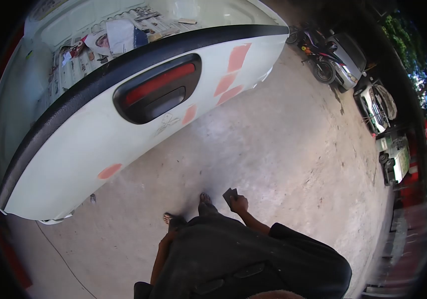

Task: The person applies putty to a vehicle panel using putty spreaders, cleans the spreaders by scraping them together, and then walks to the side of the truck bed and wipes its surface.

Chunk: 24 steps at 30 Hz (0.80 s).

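My right hand [240, 204] is closed around dark grey pieces of sandpaper [229, 198], held out in front of my body above the floor. On the left, my left hand [170, 236] hangs beside my dark clothing, and its fingers are mostly hidden. Ahead is the white tailgate [74, 144] of a pickup truck, apart from both hands. It has a black top edge and a black and red handle panel [158, 89]. Several salmon-pink patches [109, 171] mark its paint, most of them towards the right end.
Papers [119, 37] and scraps lie in the truck bed behind the tailgate. A motorcycle [322, 57], a silver car [345, 60] and other vehicles stand at the far right. Concrete floor [273, 134] stretches between them and me. A thin dark line [64, 259] runs along the floor at left.
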Each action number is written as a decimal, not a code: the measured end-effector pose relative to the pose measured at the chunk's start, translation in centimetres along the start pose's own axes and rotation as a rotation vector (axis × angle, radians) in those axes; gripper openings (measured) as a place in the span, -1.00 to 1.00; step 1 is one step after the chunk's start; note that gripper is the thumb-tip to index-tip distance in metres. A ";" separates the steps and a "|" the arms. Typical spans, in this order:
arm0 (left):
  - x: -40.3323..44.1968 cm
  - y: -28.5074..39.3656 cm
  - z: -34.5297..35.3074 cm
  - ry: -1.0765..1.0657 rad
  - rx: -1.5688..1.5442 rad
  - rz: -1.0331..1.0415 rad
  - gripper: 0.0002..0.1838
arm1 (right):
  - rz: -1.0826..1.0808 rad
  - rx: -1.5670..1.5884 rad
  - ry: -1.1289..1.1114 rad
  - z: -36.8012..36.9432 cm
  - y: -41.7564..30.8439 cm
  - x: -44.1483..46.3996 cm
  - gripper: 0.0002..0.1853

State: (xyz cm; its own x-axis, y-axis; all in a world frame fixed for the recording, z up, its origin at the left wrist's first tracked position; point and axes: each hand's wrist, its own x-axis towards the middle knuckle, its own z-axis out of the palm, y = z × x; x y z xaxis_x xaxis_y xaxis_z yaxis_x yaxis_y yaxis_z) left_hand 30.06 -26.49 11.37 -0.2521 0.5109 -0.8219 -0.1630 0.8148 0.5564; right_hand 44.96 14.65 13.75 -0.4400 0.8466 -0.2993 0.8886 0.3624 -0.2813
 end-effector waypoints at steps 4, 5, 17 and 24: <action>0.3 -3.1 -1.0 -0.015 0.036 -0.025 -0.36 | -0.035 -0.025 -0.025 2.0 -2.5 -3.1 -0.50; 0.7 -3.7 -1.2 -0.017 0.042 -0.043 -0.37 | -0.025 -0.056 -0.055 2.1 -3.4 -3.7 -0.51; -3.8 -10.7 1.6 0.458 -0.047 0.033 -0.45 | -0.349 -0.236 -0.317 5.9 -10.4 -6.2 -0.48; -4.2 -15.3 1.4 0.521 -0.430 -0.314 -0.26 | -0.410 -0.149 -0.237 10.0 -19.9 -2.3 -0.47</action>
State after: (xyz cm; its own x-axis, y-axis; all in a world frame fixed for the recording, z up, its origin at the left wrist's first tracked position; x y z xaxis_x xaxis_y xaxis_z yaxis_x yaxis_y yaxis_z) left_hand 34.97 -40.72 6.19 -0.5345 -0.0116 -0.8451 -0.6338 0.6670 0.3917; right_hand 27.01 1.57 10.93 -0.7593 0.5168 -0.3955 0.6373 0.7137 -0.2907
